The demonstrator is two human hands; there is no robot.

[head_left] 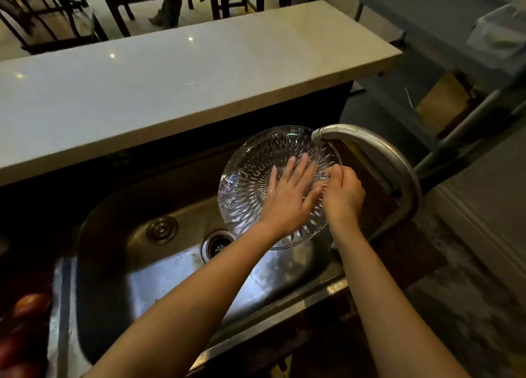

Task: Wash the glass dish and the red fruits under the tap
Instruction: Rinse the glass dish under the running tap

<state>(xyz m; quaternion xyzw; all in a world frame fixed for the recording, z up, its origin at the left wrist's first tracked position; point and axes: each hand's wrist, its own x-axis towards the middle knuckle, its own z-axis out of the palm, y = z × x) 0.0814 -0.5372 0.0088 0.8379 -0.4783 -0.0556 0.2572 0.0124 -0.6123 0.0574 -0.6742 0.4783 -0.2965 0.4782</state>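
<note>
Head view: right hand (343, 191) pinched the glass dish (247, 184) rim; left hand (287, 190) lay flat, open inside. Wet glass might slip into the sink (119, 264).

There is one view only, from a wide-angle camera worn on the person's head. It looks forward and steeply down, close over the sink (119, 266), whose basin fills the lower middle of the frame. Both forearms enter from the bottom edge and reach away from the lens, so the hands sit near the centre. The wide lens bends straight edges: the pale bench (170, 87) runs slanted across the upper half, and beyond it, far off, stand dark chairs (48, 16).
</note>
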